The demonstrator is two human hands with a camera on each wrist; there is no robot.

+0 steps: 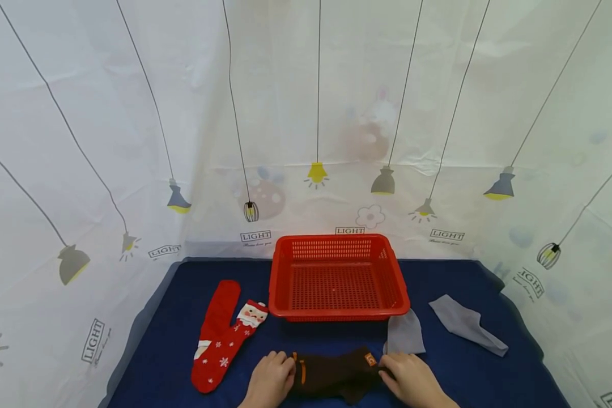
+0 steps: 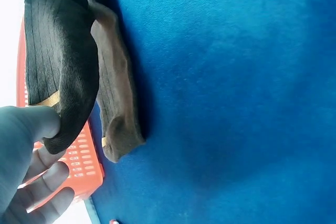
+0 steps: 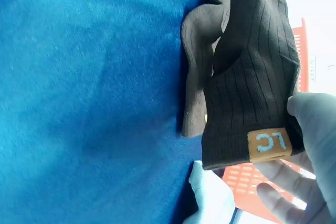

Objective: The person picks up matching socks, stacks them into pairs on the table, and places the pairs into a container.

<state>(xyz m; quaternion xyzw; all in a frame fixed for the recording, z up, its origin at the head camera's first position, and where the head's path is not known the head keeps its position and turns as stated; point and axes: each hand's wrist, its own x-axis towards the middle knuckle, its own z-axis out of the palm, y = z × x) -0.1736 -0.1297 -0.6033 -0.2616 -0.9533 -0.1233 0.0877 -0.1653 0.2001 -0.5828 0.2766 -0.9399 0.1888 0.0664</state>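
Both hands stretch a dark brown ribbed sock sideways between them, low in the head view. My left hand pinches its toe end, by an orange stripe, between thumb and fingers. At the other end my right hand pinches the cuff, which bears an orange patch with letters. In the left wrist view, a second brown sock lies on the blue cloth just beneath the raised one. The right wrist view also shows this lower sock, partly covered by the held sock.
A red plastic basket stands behind the hands. Red Christmas socks lie at the left on the dark blue cloth. One grey sock lies partly behind my right hand, another grey sock farther right. A printed white curtain hangs behind.
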